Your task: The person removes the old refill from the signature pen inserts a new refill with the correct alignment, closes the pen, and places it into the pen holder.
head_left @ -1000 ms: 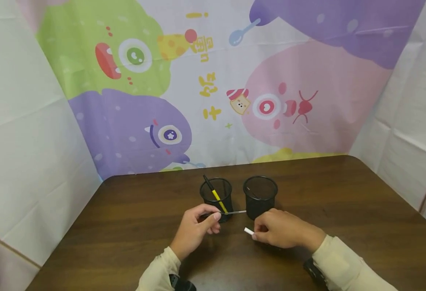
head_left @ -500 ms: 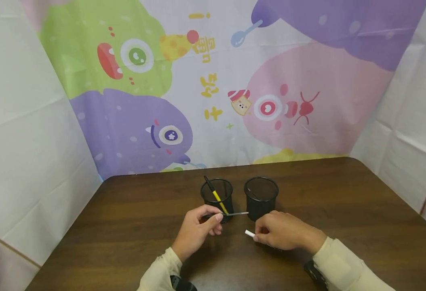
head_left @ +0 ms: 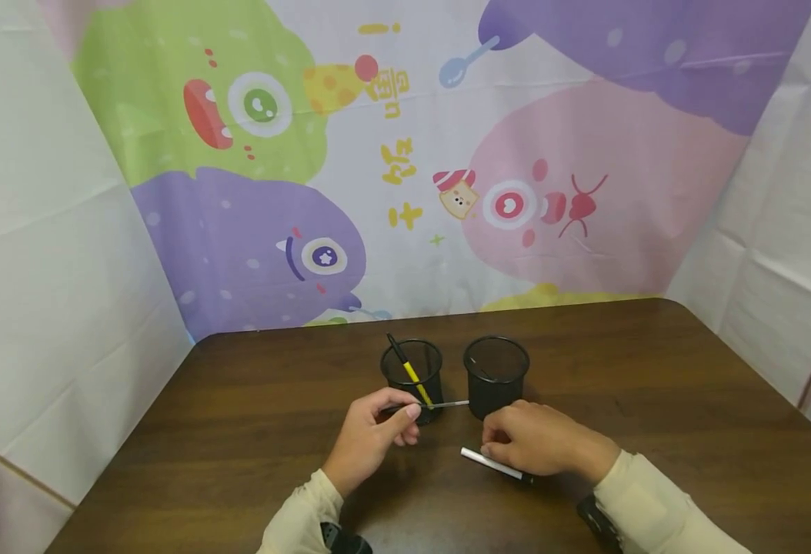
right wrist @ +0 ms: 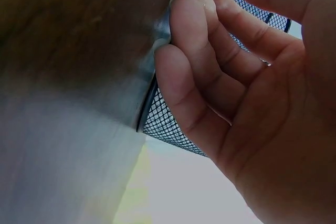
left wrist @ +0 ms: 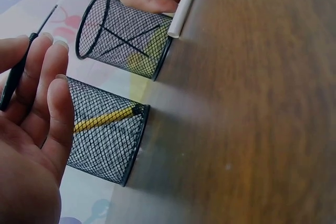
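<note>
My left hand (head_left: 371,438) pinches a slim black pen part (left wrist: 18,72) between thumb and fingers. A thin rod (head_left: 450,404) sticks out of it to the right, pale at the tip. My right hand (head_left: 540,438) has loosely bent fingers (right wrist: 181,72) and hovers low over the table. Just under its fingertips is a white pen barrel (head_left: 492,463) with a black end, seemingly lying on the table; whether the fingertips touch it is unclear. In the left wrist view the barrel (left wrist: 184,11) shows beside the right thumb.
Behind my hands stand two black mesh cups. A black and yellow pen (head_left: 412,372) leans in the left cup (head_left: 386,375); the right cup (head_left: 495,396) is partly behind my right hand. A printed cloth (head_left: 412,254) hangs past the far edge of the brown table (head_left: 239,400).
The white barrel, earlier mostly hidden under my right hand with one end poking out, now shows along its length, nearer me. My right fingers have let it go. The left hand barely moved.
</note>
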The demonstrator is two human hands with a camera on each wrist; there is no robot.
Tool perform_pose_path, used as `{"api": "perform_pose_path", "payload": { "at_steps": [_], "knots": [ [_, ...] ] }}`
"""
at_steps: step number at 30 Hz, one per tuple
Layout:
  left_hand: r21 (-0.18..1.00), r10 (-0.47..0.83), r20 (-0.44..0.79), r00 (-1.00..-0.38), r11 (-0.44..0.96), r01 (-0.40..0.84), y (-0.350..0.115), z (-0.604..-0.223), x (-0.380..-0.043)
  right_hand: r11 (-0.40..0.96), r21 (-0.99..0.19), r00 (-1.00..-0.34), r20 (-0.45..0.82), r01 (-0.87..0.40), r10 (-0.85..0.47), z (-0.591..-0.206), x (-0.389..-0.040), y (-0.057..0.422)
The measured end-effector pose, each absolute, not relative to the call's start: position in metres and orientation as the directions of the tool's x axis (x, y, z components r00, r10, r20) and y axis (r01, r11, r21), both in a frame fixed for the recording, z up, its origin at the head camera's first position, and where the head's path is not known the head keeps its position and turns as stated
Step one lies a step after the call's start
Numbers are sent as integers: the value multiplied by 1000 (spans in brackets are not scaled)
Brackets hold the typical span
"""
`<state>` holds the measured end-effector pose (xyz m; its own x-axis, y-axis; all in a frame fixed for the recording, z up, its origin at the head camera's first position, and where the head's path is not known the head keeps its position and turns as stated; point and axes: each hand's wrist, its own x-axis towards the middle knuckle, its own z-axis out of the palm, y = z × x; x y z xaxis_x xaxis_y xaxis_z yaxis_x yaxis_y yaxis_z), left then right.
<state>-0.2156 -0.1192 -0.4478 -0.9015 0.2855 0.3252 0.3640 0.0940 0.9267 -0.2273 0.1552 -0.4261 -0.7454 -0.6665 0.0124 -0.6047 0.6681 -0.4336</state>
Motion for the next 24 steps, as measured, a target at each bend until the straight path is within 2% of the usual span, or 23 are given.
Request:
{"api": "perform_pose_path", "payload": {
  "at_steps": [11,19,24],
  "knots": [
    [927,287,324,-901,96,364,-119,-448,-216,666,-437,-760,68,-605,-646,-424,-227,153],
    [929,289,324,-901,84,361,-118,-447,-214,613,-445,-737,189,-654,-649,-420,-227,149],
    [929,298,328,-896,69,363,-117,-445,-212,593,-489,-744,200,-639,-637,-420,-226,147]
  ]
}}
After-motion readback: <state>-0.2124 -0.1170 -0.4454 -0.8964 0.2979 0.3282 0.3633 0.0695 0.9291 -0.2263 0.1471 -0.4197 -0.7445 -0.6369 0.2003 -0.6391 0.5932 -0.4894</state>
